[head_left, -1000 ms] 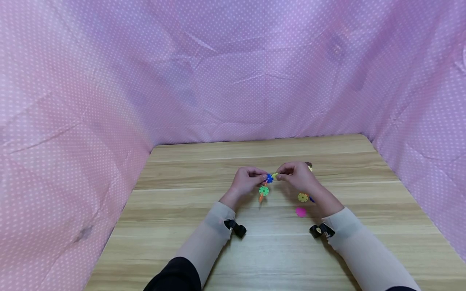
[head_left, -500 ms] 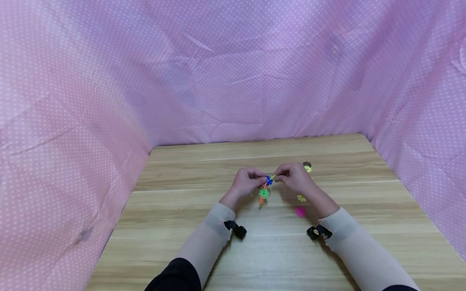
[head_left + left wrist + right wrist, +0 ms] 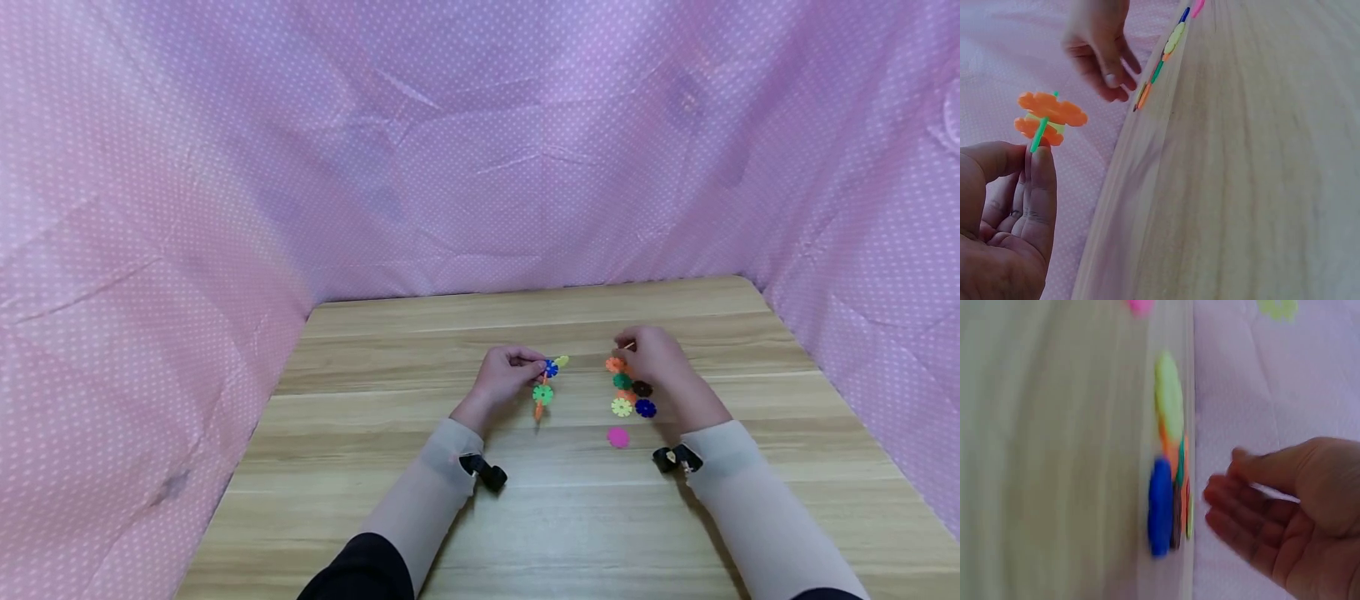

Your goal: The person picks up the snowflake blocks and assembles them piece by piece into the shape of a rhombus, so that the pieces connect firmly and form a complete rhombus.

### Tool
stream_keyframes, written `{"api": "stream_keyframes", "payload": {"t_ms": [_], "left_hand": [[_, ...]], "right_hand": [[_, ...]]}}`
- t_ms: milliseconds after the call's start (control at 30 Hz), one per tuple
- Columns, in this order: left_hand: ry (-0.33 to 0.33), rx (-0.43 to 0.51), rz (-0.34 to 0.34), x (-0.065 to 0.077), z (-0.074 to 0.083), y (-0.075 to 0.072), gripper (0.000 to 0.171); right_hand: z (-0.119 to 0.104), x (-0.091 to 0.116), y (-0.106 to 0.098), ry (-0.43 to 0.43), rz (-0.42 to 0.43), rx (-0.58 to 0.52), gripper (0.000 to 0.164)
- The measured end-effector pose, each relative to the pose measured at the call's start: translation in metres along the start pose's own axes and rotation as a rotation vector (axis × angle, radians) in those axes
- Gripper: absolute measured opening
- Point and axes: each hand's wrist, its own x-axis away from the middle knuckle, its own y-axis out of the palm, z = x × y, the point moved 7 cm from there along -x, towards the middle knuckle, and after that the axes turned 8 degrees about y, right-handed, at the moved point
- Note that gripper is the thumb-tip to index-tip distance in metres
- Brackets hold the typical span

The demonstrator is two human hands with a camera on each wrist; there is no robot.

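My left hand [image 3: 501, 379] pinches a chain of joined flower-shaped plastic discs above the table. In the head view the chain shows a blue disc [image 3: 551, 368] at the fingertips, a yellow disc [image 3: 562, 361] jutting right, a green disc [image 3: 543, 394] below and orange at the bottom. Orange discs [image 3: 1060, 110] and a green edge face the left wrist view. My right hand [image 3: 658, 360] hovers over the loose discs, its fingers loosely bent with nothing between them in the right wrist view. Nearest it lie an orange disc [image 3: 614, 365], a dark green disc [image 3: 622, 381] and a brown disc [image 3: 642, 389].
Closer to me on the wooden table [image 3: 420, 517] are a yellow disc [image 3: 621, 407], a dark blue disc [image 3: 646, 408] and a pink disc [image 3: 618, 437]. A dotted pink cloth [image 3: 480, 167] surrounds the table's back and sides.
My right hand has let go of the chain's yellow disc and moved right to the loose discs, uncovering several of them. The left hand stays nearly still with the chain.
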Motion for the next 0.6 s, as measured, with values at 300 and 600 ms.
{"api": "stream_keyframes", "payload": {"t_ms": [300,600], "left_hand": [[-0.002,0.015,0.010,0.000,-0.002,-0.001,0.009],[-0.005,0.022,0.004,-0.002,-0.003,0.000,0.009]], "right_hand": [[0.024,-0.005,-0.006,0.062,-0.035,0.052,0.029],[0.031,-0.006,-0.004,0.088,-0.043,0.063,0.033]]}}
